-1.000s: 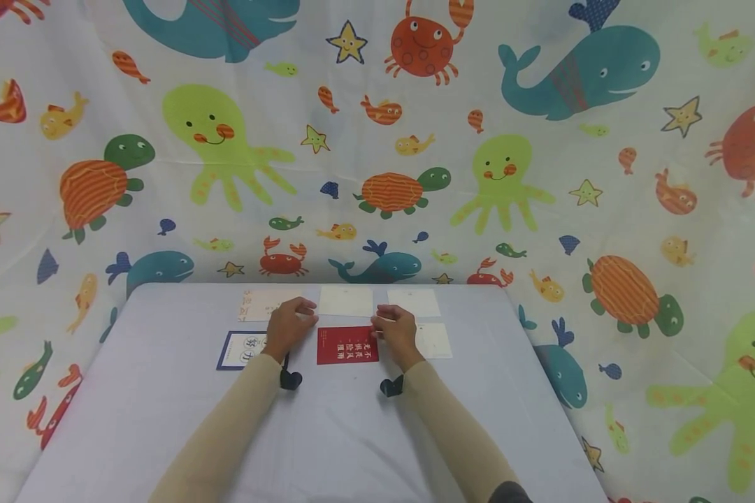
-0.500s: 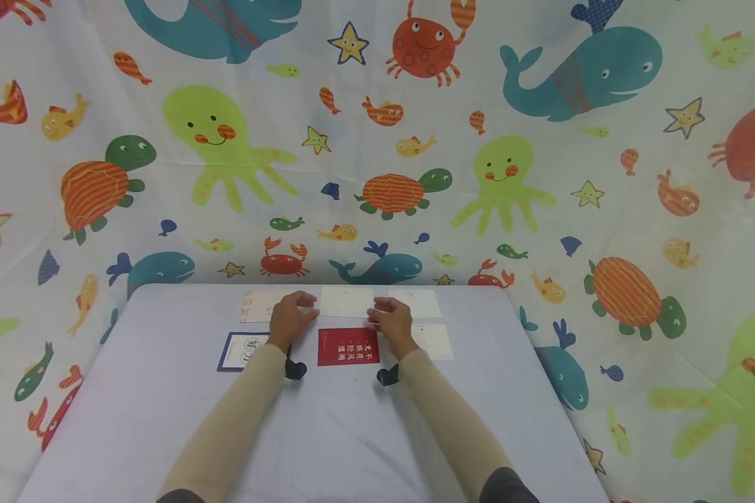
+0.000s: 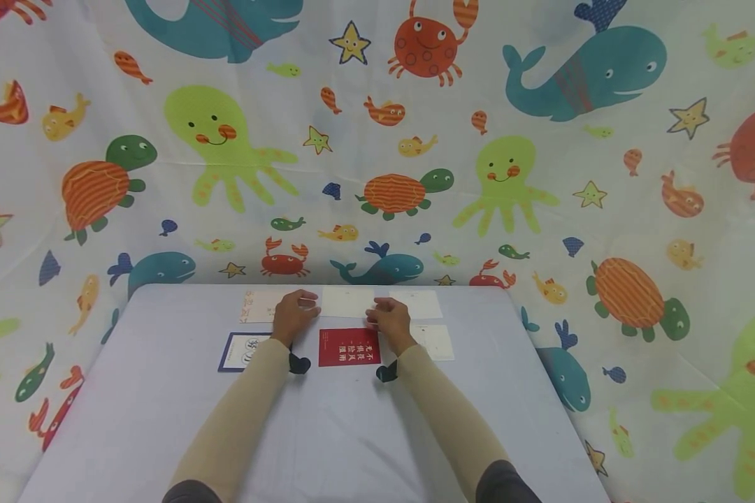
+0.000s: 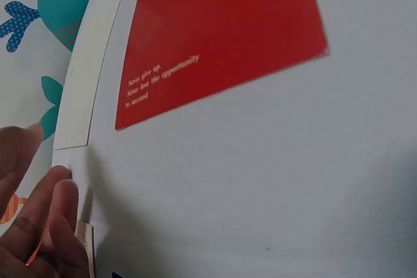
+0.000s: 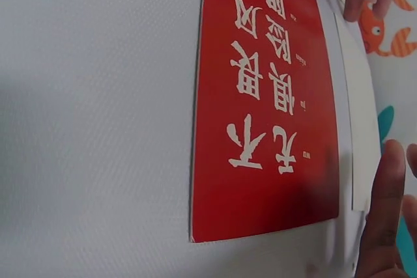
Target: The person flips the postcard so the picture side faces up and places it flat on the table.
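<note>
Both hands hover at the far part of the table, one at each side of the cream card point(image 3: 347, 302) in the middle of the back row. My left hand point(image 3: 294, 318), fingers loosely bent and holding nothing, overlaps the edge of the pink-patterned card point(image 3: 255, 307). My right hand point(image 3: 391, 324) has its fingertips near the cream card's right corner and is likewise holding nothing. Between the wrists lies a red card point(image 3: 349, 347) with white characters, flat on the cloth. In the right wrist view, the red card point(image 5: 267, 109) shows fully beside the right fingers point(image 5: 384, 206).
A blue-bordered card point(image 3: 242, 353) lies at the front left, partly behind the left arm. Two pale cards, one back right point(image 3: 423, 304) and one front right point(image 3: 437, 342), lie beyond the right hand. A sea-animal curtain point(image 3: 377, 140) hangs behind the white table point(image 3: 340, 433).
The right hand has shifted slightly left and away from the body, off the red card's edge. The left hand has moved a little right and farther back. The cards have stayed put.
</note>
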### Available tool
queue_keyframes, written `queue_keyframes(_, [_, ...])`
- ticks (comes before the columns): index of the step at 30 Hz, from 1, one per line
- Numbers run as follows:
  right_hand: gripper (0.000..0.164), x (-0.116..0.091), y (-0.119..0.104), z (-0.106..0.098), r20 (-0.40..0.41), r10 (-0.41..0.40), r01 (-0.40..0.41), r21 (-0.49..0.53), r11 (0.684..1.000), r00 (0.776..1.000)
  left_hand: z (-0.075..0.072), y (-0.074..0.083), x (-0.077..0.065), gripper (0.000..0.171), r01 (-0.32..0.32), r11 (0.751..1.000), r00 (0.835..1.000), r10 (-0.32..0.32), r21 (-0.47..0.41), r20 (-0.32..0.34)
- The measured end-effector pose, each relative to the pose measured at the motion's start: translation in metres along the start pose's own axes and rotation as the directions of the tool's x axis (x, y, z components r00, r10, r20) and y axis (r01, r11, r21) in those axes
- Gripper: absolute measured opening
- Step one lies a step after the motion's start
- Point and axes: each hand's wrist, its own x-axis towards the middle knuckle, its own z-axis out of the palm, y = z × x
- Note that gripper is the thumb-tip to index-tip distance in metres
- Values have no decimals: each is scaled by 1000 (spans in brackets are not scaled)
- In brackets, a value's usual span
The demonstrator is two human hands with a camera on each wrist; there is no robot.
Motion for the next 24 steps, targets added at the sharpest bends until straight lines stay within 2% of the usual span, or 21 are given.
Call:
queue_keyframes(7, [42, -4, -1, 0, 24, 15, -16, 31, 999, 1000, 1, 5, -4, 38, 23, 999, 999, -22, -28, 25])
queue_keyframes(12, [43, -5, -2, 1, 41, 14, -16, 72, 997, 999, 3, 4, -4, 38, 52, 998, 998, -50, -41, 40])
queue_keyframes(19, [33, -2, -4, 1, 18, 21, -23, 103, 994, 1000, 3, 0, -5, 38, 59, 996, 998, -57, -68, 31])
queue_keyframes(24, [26, 2, -5, 2, -10, 12, -11, 83, 997, 1000, 3, -3, -3, 37, 56, 996, 998, -54, -70, 19])
